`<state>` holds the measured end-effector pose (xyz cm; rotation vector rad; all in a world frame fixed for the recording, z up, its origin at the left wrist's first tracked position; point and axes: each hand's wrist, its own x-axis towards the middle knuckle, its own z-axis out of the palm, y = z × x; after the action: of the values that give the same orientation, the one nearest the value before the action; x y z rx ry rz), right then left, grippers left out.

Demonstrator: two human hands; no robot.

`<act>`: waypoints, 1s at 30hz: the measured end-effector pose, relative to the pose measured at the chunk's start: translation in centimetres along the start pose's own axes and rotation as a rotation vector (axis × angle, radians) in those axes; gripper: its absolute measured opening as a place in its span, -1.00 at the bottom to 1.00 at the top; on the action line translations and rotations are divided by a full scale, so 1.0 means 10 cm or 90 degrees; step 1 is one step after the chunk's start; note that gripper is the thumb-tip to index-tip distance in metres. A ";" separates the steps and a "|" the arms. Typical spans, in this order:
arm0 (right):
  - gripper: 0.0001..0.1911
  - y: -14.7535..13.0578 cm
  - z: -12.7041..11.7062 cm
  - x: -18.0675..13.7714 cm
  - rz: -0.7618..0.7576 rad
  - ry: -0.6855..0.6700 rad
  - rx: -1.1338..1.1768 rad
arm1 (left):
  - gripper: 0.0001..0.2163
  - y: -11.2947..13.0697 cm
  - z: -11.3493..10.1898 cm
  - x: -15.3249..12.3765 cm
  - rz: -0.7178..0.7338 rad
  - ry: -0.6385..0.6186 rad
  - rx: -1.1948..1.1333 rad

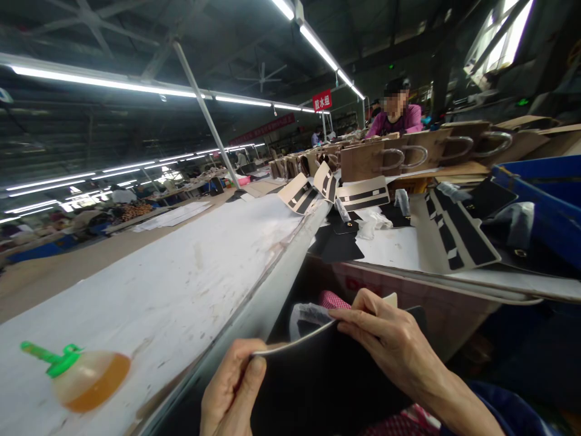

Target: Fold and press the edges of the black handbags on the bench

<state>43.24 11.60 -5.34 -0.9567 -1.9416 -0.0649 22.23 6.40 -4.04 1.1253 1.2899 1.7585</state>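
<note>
A black bag panel [318, 381] with a pale edge is held low in front of me. My left hand [236, 387] pinches its upper left corner between thumb and fingers. Along the top edge, my right hand [385, 333] grips the panel farther right, its fingers pressed together on the rim. Just behind that edge shows a handle wrapped in whitish film [306, 315]. A red-and-white checked cloth [334, 300] shows beyond my right fingers. The panel's lower part runs out of view.
A squeeze bottle of amber liquid [93, 378] stands on the white-covered table [181, 272] at left. Beige and black panels [454, 230] lie ahead right, beside a blue crate [540, 188]. Brown bags with wrapped handles [372, 160] stand in a row before a person in purple [394, 118].
</note>
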 end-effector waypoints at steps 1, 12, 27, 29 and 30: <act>-0.69 -0.01 0.00 0.00 0.000 -0.001 0.002 | -0.72 0.00 -0.01 0.01 0.001 0.002 0.003; -0.62 -0.03 0.05 -0.01 0.006 -0.029 -0.043 | -0.71 -0.17 -0.10 0.15 -0.033 -0.046 0.041; -0.59 -0.12 0.10 0.04 -0.116 -0.030 -0.116 | -0.66 -0.33 0.52 0.21 0.490 -0.299 0.678; -0.67 -0.10 0.05 0.05 -0.127 -0.037 -0.105 | -0.67 -0.33 0.48 0.25 0.431 -0.300 0.695; -0.70 -0.08 0.02 0.06 -0.135 -0.033 -0.100 | -0.66 -0.33 0.43 0.28 0.416 -0.288 0.701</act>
<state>42.46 11.42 -4.74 -0.8569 -2.1034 -0.3209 25.17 11.40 -5.96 2.6043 1.7218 0.9296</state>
